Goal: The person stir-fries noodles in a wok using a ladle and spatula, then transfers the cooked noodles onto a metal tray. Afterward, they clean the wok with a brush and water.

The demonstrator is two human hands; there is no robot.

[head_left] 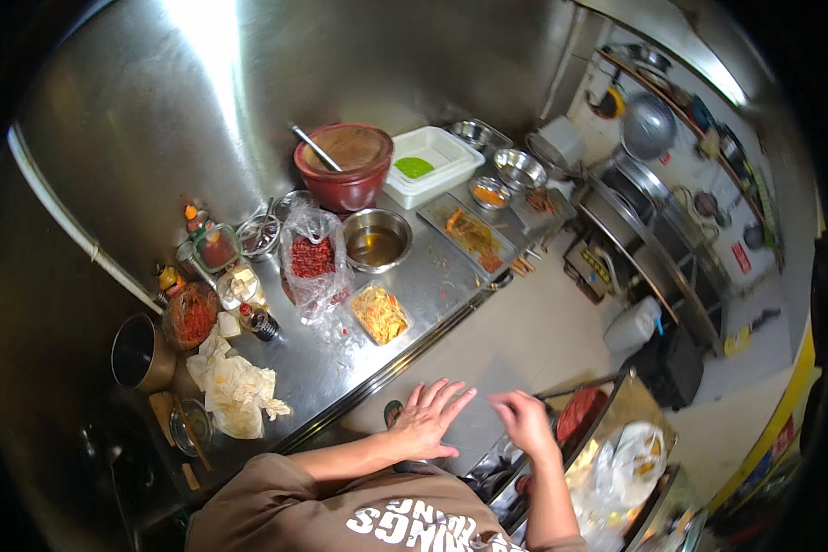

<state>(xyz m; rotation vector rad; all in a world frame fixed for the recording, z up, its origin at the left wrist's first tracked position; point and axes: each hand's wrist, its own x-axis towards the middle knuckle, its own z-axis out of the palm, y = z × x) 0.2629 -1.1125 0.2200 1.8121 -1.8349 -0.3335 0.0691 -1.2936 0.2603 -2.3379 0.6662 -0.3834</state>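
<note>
My left hand (424, 422) is held in front of my body with its fingers spread and nothing in it. To its right is my right hand (524, 422), raised and blurred, its fingers partly curled; whether something thin is between them cannot be made out. The two hands are apart, over the floor beyond the steel counter's edge. On the steel counter (317, 372), the nearest thing to them is a clear tub of shredded vegetables (381, 314). Behind it stand a plastic bag of chopped red chillies (312, 257) and a steel bowl of brownish liquid (377, 240).
A dark red pot (345, 186), white tub (448, 172) and food-stained metal tray (470, 234) line the counter. Crumpled paper (238, 393), a dark sauce bottle (259, 321) and a bowl of red paste (192, 315) are left. At right sits a shelf with a plastic bag (628, 462).
</note>
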